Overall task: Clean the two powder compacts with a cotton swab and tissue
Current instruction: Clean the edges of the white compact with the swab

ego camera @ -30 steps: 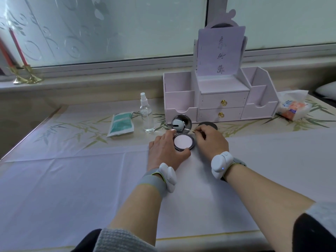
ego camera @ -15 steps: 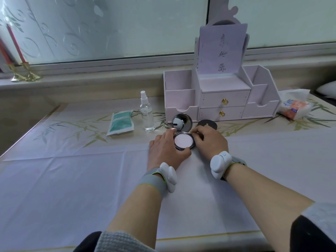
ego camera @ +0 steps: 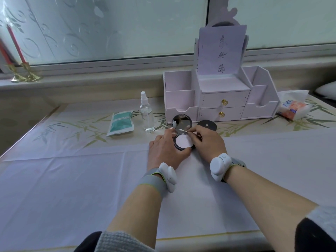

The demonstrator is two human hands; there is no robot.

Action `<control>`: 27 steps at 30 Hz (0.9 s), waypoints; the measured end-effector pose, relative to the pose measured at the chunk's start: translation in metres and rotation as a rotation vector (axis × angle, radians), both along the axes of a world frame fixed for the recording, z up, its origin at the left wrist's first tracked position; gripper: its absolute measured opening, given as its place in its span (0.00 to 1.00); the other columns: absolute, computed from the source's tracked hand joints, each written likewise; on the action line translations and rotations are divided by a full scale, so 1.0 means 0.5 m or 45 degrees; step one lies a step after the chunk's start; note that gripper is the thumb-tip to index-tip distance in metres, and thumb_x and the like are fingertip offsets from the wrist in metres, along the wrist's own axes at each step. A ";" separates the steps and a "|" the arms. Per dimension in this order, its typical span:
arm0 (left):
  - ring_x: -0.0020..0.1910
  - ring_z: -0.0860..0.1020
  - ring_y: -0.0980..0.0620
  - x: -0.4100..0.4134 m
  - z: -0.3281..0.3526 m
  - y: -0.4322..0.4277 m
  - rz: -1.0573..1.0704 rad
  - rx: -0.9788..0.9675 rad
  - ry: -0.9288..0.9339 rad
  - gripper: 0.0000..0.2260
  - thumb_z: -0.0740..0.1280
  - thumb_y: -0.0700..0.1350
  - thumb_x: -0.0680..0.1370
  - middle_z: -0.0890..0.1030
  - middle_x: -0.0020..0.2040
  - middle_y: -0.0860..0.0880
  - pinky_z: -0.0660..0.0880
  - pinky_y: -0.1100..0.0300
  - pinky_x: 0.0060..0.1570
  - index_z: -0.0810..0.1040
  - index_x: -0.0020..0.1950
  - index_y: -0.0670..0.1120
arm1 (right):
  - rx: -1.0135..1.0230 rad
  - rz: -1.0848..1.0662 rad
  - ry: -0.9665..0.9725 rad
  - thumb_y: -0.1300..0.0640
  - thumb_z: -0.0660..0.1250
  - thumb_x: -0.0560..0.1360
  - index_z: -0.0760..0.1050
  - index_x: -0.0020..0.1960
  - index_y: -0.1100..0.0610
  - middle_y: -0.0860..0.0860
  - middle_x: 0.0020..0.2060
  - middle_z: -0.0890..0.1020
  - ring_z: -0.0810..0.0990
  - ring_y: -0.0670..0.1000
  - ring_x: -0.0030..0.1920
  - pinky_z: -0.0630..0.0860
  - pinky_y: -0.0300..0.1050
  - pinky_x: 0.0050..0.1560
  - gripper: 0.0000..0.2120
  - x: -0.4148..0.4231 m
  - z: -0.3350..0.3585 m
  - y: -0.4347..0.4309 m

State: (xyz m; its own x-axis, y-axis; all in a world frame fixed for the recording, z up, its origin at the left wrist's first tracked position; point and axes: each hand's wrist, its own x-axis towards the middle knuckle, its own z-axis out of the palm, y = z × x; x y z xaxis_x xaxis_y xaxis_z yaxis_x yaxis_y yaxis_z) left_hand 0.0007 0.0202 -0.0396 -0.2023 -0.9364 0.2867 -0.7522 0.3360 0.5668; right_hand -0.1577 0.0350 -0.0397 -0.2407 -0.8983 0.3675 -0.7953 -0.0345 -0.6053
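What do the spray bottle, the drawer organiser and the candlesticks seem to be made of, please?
Spray bottle: clear plastic, probably; see-through body, white pump top.
Drawer organiser: matte pale board, wood or plastic, cut in flat panels.
Candlesticks: glossy gold metal, perhaps brass, with bright glints.

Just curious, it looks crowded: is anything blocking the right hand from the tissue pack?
Nothing visible does. The tissue pack lies right of the organizer, with only tablecloth between it and the right hand, which holds a cotton swab.
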 end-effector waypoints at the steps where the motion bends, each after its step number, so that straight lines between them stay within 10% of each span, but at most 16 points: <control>1: 0.65 0.72 0.51 0.000 0.000 -0.001 0.000 0.001 0.001 0.33 0.71 0.62 0.68 0.79 0.62 0.59 0.63 0.55 0.63 0.67 0.70 0.55 | 0.009 -0.006 -0.004 0.48 0.64 0.78 0.78 0.50 0.45 0.43 0.40 0.81 0.79 0.49 0.44 0.73 0.43 0.41 0.05 0.000 0.001 0.000; 27: 0.66 0.72 0.50 0.002 0.003 -0.001 -0.019 0.031 0.025 0.36 0.73 0.63 0.69 0.80 0.62 0.60 0.64 0.53 0.64 0.65 0.72 0.53 | 0.082 0.048 0.044 0.46 0.66 0.76 0.78 0.49 0.45 0.44 0.37 0.80 0.79 0.50 0.43 0.75 0.44 0.42 0.05 -0.002 0.003 0.003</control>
